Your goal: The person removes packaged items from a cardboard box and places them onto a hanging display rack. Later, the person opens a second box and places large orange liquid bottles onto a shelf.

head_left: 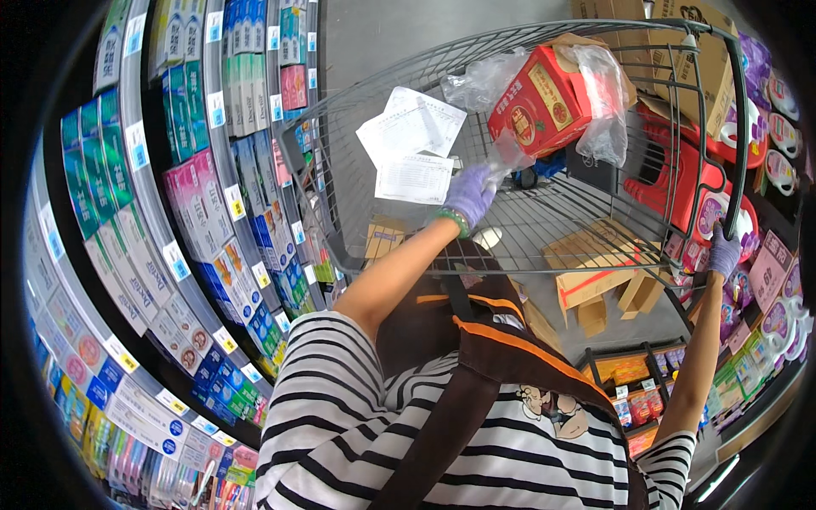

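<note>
A wire shopping cart (542,248) stands in front of me. Its black handle (739,127) is in the grip of my right hand (725,248), which wears a purple glove. Over the basket, my left hand (470,194), in the same kind of glove with a green bracelet at the wrist, holds clear plastic film (507,156). Just beyond its fingers sits a red printed box (542,102), partly covered by plastic bags (602,102). Printed paper sheets (414,178) lie in the cart, beside my left hand. Something blue and black shows under the red box, mostly hidden.
Shelves of boxed toothpaste (197,204) rise along the left. Cardboard boxes stand behind the cart's handle end (695,64) and on the floor (599,261). Red-capped detergent containers (676,185) and purple-labelled bottles (781,319) line the right side.
</note>
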A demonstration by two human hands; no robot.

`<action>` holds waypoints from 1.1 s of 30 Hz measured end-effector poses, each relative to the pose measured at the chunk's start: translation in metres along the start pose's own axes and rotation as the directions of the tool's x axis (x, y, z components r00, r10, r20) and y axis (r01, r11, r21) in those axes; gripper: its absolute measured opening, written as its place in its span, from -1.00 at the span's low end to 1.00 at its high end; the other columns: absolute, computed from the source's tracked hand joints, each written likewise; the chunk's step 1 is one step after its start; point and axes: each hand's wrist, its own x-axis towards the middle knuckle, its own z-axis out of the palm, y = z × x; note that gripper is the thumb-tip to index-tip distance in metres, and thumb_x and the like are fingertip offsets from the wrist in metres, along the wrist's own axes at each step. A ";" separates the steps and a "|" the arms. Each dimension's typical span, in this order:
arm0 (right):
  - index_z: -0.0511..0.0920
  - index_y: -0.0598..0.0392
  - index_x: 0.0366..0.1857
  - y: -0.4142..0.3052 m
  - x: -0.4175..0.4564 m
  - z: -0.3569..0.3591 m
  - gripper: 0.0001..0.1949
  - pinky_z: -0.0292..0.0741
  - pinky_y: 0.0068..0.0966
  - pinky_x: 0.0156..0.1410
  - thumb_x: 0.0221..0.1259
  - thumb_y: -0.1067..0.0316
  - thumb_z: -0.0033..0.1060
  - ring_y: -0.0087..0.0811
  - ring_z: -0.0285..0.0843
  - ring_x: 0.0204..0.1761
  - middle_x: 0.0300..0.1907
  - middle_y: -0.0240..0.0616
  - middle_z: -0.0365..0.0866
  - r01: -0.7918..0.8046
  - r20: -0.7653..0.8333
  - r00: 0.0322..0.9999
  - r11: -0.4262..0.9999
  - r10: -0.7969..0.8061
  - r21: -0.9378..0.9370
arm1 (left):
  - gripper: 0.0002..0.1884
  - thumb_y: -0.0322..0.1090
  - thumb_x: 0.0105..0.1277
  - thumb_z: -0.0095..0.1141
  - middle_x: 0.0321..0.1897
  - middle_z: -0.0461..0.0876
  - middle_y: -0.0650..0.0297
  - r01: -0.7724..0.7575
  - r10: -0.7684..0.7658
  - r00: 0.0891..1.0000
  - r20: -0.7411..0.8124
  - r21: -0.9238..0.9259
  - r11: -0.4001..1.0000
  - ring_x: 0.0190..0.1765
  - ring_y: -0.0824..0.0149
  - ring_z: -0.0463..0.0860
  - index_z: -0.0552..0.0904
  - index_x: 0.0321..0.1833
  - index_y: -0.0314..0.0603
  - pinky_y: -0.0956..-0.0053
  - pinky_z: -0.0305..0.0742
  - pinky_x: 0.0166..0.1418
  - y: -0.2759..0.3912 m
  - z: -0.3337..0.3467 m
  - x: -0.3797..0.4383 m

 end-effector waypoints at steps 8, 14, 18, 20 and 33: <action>0.60 0.18 -0.31 0.010 0.014 0.003 -0.62 0.40 -0.40 -0.32 0.12 0.01 0.17 -0.41 0.49 -0.54 -0.62 -0.25 0.53 0.009 0.034 0.999 0.998 -0.007 -0.068 | -0.54 -0.16 0.30 -0.03 0.19 0.42 0.02 0.330 -0.307 0.824 0.476 0.036 0.943 0.25 0.11 0.39 0.39 0.25 -0.12 0.31 0.23 0.35 0.000 -0.088 -0.064; 0.59 0.17 -0.32 -0.014 0.003 -0.003 -0.66 0.39 -0.38 -0.32 0.08 0.06 0.19 -0.36 0.51 -0.53 -0.61 -0.23 0.53 -0.075 0.013 0.997 0.992 0.076 -0.105 | -0.50 -0.27 0.17 0.03 0.27 0.27 0.05 0.122 0.057 0.942 -0.331 0.496 0.860 0.37 0.01 0.15 0.40 0.22 -0.16 0.17 0.01 0.44 -0.019 -0.169 -0.132; 0.58 0.21 -0.43 -0.016 0.001 -0.004 -0.66 0.36 -0.43 -0.39 0.09 0.06 0.16 -0.44 0.49 -0.59 -0.67 -0.27 0.51 -0.030 0.001 1.000 0.998 0.030 -0.052 | -0.29 -0.35 0.10 0.15 0.32 0.18 -0.05 0.395 -0.152 0.799 -0.582 0.318 0.862 0.36 -0.05 0.16 0.20 0.36 -0.20 0.17 -0.01 0.44 -0.039 -0.190 -0.164; 0.58 0.20 -0.43 0.002 0.010 0.002 -0.67 0.36 -0.43 -0.39 0.10 0.07 0.15 -0.44 0.48 -0.59 -0.67 -0.26 0.50 -0.007 0.007 1.000 0.998 0.008 -0.065 | -0.28 -0.34 0.12 0.16 0.30 0.20 -0.08 0.456 -0.286 0.759 -0.584 0.165 0.875 0.35 -0.05 0.18 0.18 0.36 -0.27 0.23 0.00 0.44 -0.066 -0.179 -0.173; 0.59 0.17 -0.38 0.015 0.022 0.007 -0.60 0.37 -0.35 -0.34 0.09 -0.04 0.11 -0.30 0.53 -0.52 -0.64 -0.19 0.52 -0.034 0.000 0.999 0.991 0.034 -0.133 | -0.54 -0.35 0.32 0.03 0.09 0.47 0.02 0.524 -0.570 0.637 -0.520 -0.250 0.814 0.12 0.19 0.46 0.32 0.22 -0.41 0.41 0.28 0.25 -0.078 -0.157 -0.161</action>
